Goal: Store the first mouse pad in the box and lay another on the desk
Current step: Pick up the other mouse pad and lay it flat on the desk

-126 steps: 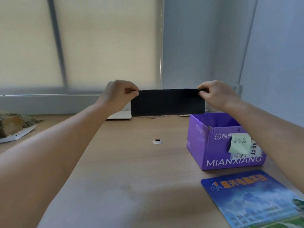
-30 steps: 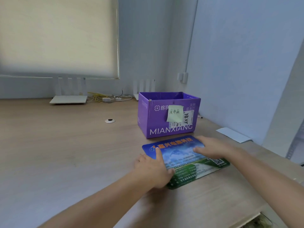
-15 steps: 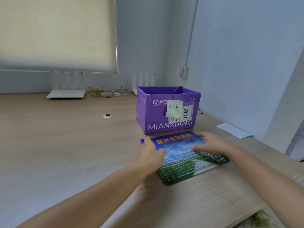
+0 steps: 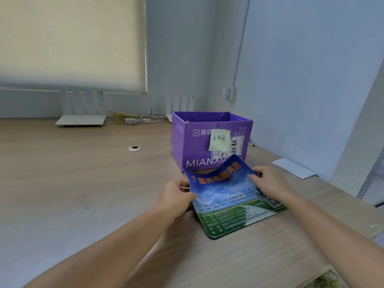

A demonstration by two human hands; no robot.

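both hands clamp the far edge of the printed mouse pad [image 4: 232, 196]: left hand [image 4: 176, 196] pinches the far-left corner, right hand [image 4: 268, 181] the far-right corner, so that edge curls up off the desk [image 4: 83, 183] w/ the near edge lying flat. purple box [image 4: 209, 140] sits just beyond the pad, open top facing up, roughly centred btwn the hands. pad's long axis runs near-to-far, so the lift prob goes up and forward over the box's near wall; neither hand is clearly closer.
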